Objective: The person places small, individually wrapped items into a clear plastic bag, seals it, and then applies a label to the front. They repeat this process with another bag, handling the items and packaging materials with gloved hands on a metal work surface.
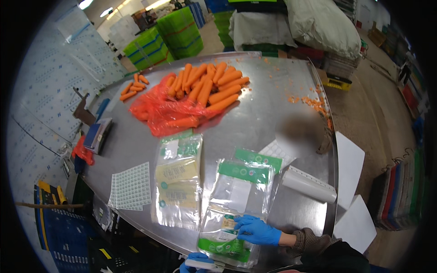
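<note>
My right hand [256,231], in a blue glove, lies with spread fingertips on a clear plastic bag [225,254] with green printed bands and a label. At the bottom edge my left hand [195,262], gloved too, is closed around a flat white object [199,264]; its kind is unclear. Beyond my right hand lie more clear bags [230,196] with green headers. A stack of bags with yellowish panels [177,196] sits to the left, beside sheets of small stickers [131,186]. Farther back, carrots [205,90] spill from a red plastic bag [153,114].
On the steel table [259,126] are small carrots [135,87], orange scraps [312,102], a white roll [309,184] and a stack of notebooks [97,136]. A blurred area covers the right side. Blue crates [75,232] stand at lower left, green crates [179,32] behind.
</note>
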A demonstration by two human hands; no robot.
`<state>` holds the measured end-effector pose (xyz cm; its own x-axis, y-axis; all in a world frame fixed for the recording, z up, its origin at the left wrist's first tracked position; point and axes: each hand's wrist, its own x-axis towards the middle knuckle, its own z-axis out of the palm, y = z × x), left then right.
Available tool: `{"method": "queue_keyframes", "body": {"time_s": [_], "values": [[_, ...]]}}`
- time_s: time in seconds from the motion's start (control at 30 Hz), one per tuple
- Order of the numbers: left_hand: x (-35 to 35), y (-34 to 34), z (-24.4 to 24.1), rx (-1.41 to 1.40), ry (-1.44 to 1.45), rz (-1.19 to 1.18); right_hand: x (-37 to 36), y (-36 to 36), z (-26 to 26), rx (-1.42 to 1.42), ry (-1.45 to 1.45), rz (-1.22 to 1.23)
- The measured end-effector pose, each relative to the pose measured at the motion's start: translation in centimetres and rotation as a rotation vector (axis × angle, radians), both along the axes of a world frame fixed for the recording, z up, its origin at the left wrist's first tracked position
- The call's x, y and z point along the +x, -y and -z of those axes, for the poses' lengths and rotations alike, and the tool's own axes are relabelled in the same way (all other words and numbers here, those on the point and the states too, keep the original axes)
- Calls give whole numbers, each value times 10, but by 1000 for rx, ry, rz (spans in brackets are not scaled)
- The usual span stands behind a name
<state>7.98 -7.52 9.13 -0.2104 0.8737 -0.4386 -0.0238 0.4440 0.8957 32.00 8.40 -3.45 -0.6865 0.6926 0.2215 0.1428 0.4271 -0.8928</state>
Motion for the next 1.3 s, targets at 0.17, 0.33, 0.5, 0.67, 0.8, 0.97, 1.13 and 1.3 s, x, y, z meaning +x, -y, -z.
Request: {"method": "queue_keyframes", "body": {"time_s": [0.17,0.33,0.5,0.67,0.8,0.97,1.13,1.3], "values": [[39,-43,-39,-2,12,-45,20,-32,-50,-404,-108,513],[57,-56,3,73,-162,-126,-1,9,-92,-81,-91,299],[75,-54,13,90,17,-267,-23,40,-65,-775,-209,49],[68,-55,-3,23,116,-180,-21,43,-61,-641,-227,156],[58,-84,51,2,-187,-173,-14,8,-61,-104,-138,313],[59,-106,83,-56,-175,-198,-24,19,-26,286,88,209],[8,-18,26,-380,-198,73,-9,20,-45,340,348,-170],[-4,14,-1,-121,150,-93,-3,11,-4,182,286,-158]]}}
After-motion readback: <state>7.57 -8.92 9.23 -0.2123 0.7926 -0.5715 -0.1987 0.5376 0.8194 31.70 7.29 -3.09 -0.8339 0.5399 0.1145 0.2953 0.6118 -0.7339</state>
